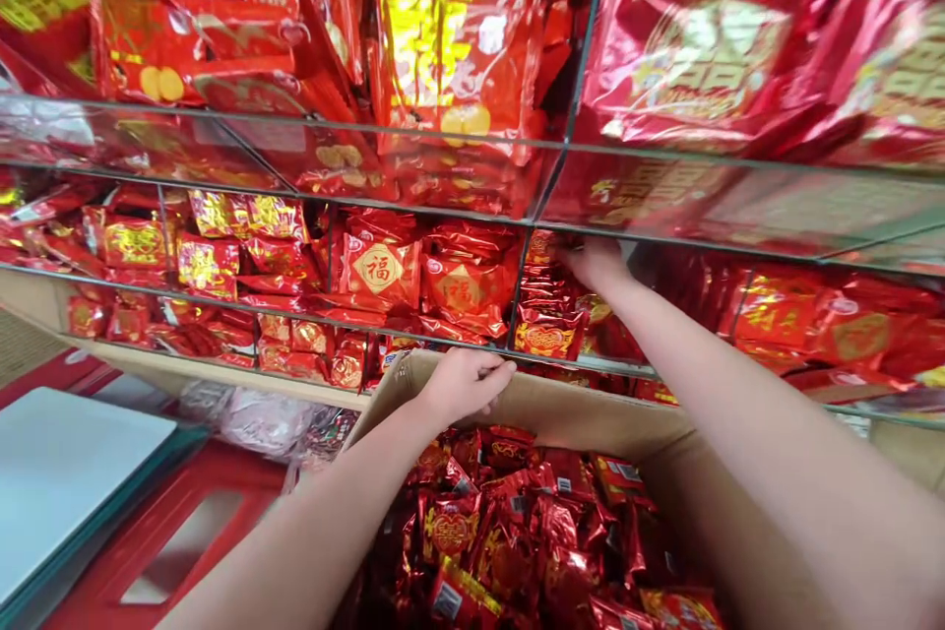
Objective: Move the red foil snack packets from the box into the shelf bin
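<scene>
A cardboard box [591, 410] stands against the front of the shelving, holding many small shiny red packets [509, 551], some with gold heart prints. My left hand [467, 382] is closed at the box's far rim, fingers curled over the edge. Higher and to the right, my right hand [597, 264] reaches into a shelf compartment. Its fingertips are at a stack of similar red packets [548, 330] stood in a row there. Shadow and blur obscure those fingertips, so whether they grip a packet is unclear.
Clear shelf guards [458, 162] and dark dividers [567, 69] border the compartments. Larger red bags [458, 39] and pink-red bags [701, 49] fill the upper shelf. Red packets [380, 266] sit left of my right hand. At lower left are a pale lid [74, 472] and a red crate [184, 532].
</scene>
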A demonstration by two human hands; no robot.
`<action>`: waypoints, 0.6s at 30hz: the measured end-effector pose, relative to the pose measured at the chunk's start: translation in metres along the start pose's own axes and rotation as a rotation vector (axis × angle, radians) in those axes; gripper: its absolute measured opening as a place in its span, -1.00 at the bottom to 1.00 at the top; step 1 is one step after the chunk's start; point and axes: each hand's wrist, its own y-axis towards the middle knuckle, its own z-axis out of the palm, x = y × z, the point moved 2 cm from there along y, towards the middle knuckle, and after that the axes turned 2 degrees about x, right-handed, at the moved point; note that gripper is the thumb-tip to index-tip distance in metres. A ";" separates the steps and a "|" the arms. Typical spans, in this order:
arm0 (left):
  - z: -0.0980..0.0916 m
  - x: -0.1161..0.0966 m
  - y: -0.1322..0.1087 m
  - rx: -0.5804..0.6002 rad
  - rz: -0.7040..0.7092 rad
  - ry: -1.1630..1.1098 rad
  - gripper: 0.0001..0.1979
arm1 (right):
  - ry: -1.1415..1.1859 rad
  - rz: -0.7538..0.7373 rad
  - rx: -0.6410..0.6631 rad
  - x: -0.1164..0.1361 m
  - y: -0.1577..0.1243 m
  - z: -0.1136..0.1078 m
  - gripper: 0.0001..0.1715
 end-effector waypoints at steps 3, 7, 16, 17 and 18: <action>0.001 0.003 0.001 -0.039 0.025 0.042 -0.61 | -0.024 -0.041 -0.038 -0.003 -0.002 0.005 -0.43; 0.001 0.005 0.001 -0.089 0.043 0.079 -0.63 | -0.072 -0.124 -0.003 0.001 -0.003 0.017 -0.37; -0.001 0.003 0.001 -0.078 0.052 0.168 -0.61 | -0.219 -0.024 0.096 0.011 0.003 0.014 -0.37; -0.001 0.002 0.001 -0.077 0.051 0.171 -0.61 | -0.236 -0.023 0.133 0.012 0.003 0.012 -0.39; -0.002 0.002 0.000 -0.075 0.052 0.175 -0.61 | -0.248 -0.017 0.160 0.013 0.002 0.010 -0.42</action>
